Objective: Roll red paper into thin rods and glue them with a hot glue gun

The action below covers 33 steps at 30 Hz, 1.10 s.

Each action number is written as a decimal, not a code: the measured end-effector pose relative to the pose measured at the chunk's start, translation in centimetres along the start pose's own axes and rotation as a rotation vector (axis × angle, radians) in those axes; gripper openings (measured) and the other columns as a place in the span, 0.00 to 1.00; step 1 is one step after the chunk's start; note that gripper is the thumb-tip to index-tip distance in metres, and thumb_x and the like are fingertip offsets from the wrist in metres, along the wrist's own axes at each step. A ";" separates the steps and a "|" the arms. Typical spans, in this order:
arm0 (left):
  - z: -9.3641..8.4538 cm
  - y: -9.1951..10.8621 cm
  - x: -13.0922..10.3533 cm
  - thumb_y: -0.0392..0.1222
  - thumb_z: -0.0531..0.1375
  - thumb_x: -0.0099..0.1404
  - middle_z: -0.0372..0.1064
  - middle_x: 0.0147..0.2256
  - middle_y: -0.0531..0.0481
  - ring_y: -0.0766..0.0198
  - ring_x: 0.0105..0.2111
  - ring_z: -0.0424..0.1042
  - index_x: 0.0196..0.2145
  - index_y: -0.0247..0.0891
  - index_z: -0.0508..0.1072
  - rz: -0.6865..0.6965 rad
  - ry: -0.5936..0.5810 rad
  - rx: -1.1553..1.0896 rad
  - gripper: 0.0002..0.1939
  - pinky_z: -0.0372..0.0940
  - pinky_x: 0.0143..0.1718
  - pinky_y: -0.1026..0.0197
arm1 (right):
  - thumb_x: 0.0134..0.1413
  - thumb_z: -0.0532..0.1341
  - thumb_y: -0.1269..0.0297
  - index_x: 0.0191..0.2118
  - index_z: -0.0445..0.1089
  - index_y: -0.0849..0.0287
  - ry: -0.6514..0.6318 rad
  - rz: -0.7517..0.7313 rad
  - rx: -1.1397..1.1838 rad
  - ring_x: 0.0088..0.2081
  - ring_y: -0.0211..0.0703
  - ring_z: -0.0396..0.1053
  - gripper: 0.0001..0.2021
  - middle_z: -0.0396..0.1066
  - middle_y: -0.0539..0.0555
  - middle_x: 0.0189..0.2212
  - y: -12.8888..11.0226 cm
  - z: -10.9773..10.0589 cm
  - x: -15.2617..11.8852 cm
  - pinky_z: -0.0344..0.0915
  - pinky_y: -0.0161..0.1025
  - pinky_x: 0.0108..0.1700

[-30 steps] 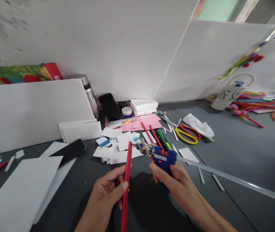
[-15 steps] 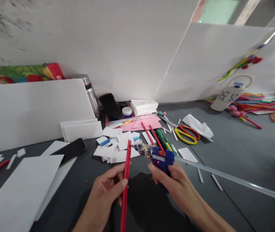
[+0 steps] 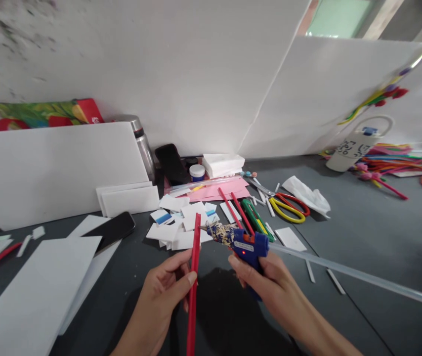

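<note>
Between thumb and fingers, my left hand [image 3: 168, 291] pinches a long, narrow red strip [image 3: 193, 277], held nearly upright with its lower end running out of view. My right hand [image 3: 266, 279] is wrapped round the handle of a blue hot glue gun [image 3: 248, 245], whose small light glows red. Pale dried strands cover the front of the gun. Its nozzle points left, at or very close to the strip's upper part; whether they touch I cannot tell. A long clear glue stick [image 3: 352, 269] sticks out of the gun's back towards the right.
Small white card pieces [image 3: 162, 231] lie behind the strip. Beyond are a green cutter [image 3: 257, 220], scissors [image 3: 288, 207], pink paper [image 3: 229, 187] and a lidded jar [image 3: 196, 172]. White boards [image 3: 40, 291] and a phone [image 3: 114, 230] are at left; a white bottle [image 3: 352, 148] stands at right.
The view has shifted slightly, so the background sits a little further right. The glue gun's tip sits slightly lower along the red strip. Both hands keep their grips.
</note>
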<state>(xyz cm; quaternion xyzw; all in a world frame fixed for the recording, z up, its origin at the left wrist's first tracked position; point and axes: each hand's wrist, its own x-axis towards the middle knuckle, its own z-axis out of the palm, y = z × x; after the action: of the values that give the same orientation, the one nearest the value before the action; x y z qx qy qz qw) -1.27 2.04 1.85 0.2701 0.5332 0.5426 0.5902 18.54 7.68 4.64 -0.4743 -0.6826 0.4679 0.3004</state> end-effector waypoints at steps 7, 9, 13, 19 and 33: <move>-0.1 -0.3 0.1 0.47 0.70 0.54 0.64 0.27 0.53 0.70 0.24 0.62 0.47 0.38 0.79 0.019 0.003 -0.009 0.23 0.60 0.21 0.70 | 0.63 0.58 0.52 0.27 0.66 0.57 0.016 -0.025 -0.042 0.27 0.38 0.59 0.17 0.62 0.47 0.22 -0.1 0.0 -0.2 0.56 0.35 0.29; -0.2 -0.3 0.1 0.47 0.70 0.55 0.64 0.28 0.53 0.70 0.25 0.62 0.48 0.38 0.79 0.019 -0.011 -0.010 0.23 0.60 0.21 0.70 | 0.63 0.58 0.52 0.27 0.67 0.57 0.018 -0.023 -0.042 0.27 0.38 0.60 0.17 0.62 0.47 0.23 -0.2 0.0 -0.3 0.56 0.35 0.29; -0.3 -0.2 0.1 0.46 0.70 0.55 0.63 0.27 0.53 0.71 0.24 0.61 0.47 0.38 0.79 0.033 0.000 -0.015 0.22 0.60 0.22 0.69 | 0.62 0.59 0.51 0.25 0.66 0.57 0.022 -0.014 -0.034 0.26 0.38 0.60 0.18 0.63 0.48 0.22 -0.4 0.0 -0.3 0.57 0.35 0.28; -0.3 -0.2 0.2 0.45 0.70 0.54 0.64 0.28 0.53 0.70 0.24 0.63 0.47 0.38 0.80 0.045 0.013 -0.020 0.22 0.61 0.21 0.69 | 0.61 0.60 0.51 0.25 0.66 0.57 -0.002 0.004 -0.012 0.25 0.38 0.61 0.17 0.63 0.47 0.22 -0.3 0.0 -0.3 0.58 0.34 0.28; -0.7 -0.3 0.4 0.45 0.70 0.56 0.64 0.29 0.54 0.71 0.24 0.63 0.47 0.40 0.79 0.051 -0.007 -0.016 0.21 0.62 0.22 0.69 | 0.60 0.61 0.52 0.28 0.69 0.57 -0.032 0.003 -0.018 0.26 0.39 0.60 0.15 0.63 0.47 0.22 -0.6 0.1 -0.5 0.59 0.34 0.28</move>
<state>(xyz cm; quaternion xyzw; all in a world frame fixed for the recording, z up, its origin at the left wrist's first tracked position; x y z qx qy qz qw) -1.82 2.14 1.26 0.2809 0.5195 0.5608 0.5802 18.46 7.11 5.14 -0.4704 -0.6907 0.4699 0.2844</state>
